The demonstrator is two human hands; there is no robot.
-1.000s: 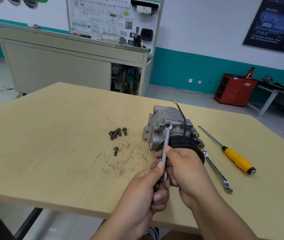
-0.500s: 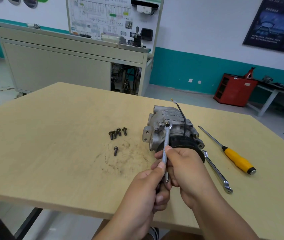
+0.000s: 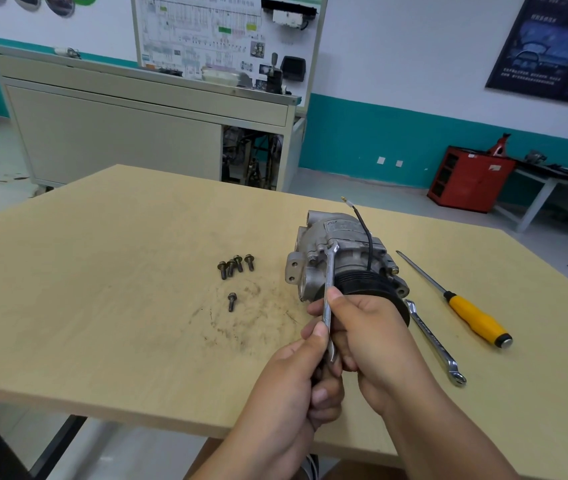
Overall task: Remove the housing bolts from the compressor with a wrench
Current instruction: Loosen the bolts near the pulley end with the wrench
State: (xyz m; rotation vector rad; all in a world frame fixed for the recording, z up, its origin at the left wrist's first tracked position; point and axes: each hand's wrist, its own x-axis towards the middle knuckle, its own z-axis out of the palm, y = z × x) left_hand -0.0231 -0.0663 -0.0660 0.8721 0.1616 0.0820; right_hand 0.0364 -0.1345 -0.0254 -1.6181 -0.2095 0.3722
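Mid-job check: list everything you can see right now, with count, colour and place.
compressor: 1, silver with black pulley, table centre-right
wrench: 1, silver, head against compressor's top
loose bolts: 5, dark, table left of compressor; four clustered, one nearer
spare wrench: 1, silver, table right of compressor
screwdriver: 1, yellow-black handle, table far right
table: 1, tan, foreground
grey cabinet: 1, behind table
red cabinet: 1, right, by wall
left hand: grips wrench's near end
right hand: pinches wrench shaft

One camera rides on my head, facing forward and down. My left hand (image 3: 293, 393) and right hand (image 3: 372, 341) sit close beneath it, the table (image 3: 102, 289) stretching beyond
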